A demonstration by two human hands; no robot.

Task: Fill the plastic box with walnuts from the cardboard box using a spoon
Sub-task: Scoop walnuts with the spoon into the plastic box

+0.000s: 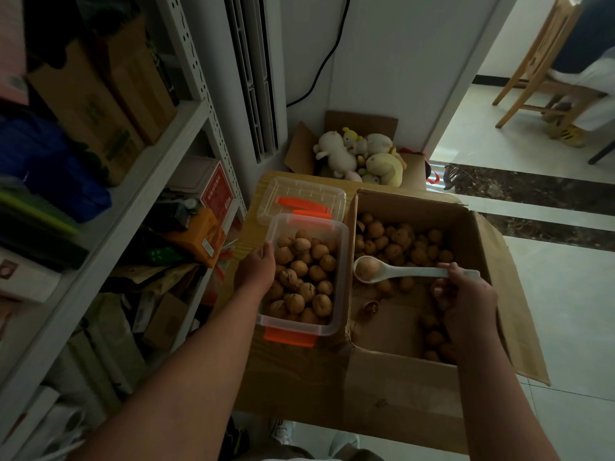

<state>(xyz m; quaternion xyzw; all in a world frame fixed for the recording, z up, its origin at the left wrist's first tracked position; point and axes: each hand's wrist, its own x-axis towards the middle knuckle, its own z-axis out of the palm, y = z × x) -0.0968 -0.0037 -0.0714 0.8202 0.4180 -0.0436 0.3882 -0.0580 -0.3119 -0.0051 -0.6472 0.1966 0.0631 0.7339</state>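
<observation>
A clear plastic box [339, 294] with orange clips stands on a wooden table, holding many walnuts [304, 277]. My left hand [254, 272] grips its left rim. To its right sits an open cardboard box [472, 224] with loose walnuts [396, 242] on its floor. My right hand [466, 299] holds the handle of a white spoon [404, 271] level above the cardboard box. One walnut [367, 268] lies in the spoon's bowl, close to the plastic box's right wall.
The clear lid [301, 196] with orange clips lies behind the plastic box. A carton of plush toys [361, 154] stands farther back. A crowded metal shelf [139, 194] lines the left side. Tiled floor and a wooden chair [539, 68] are at the right.
</observation>
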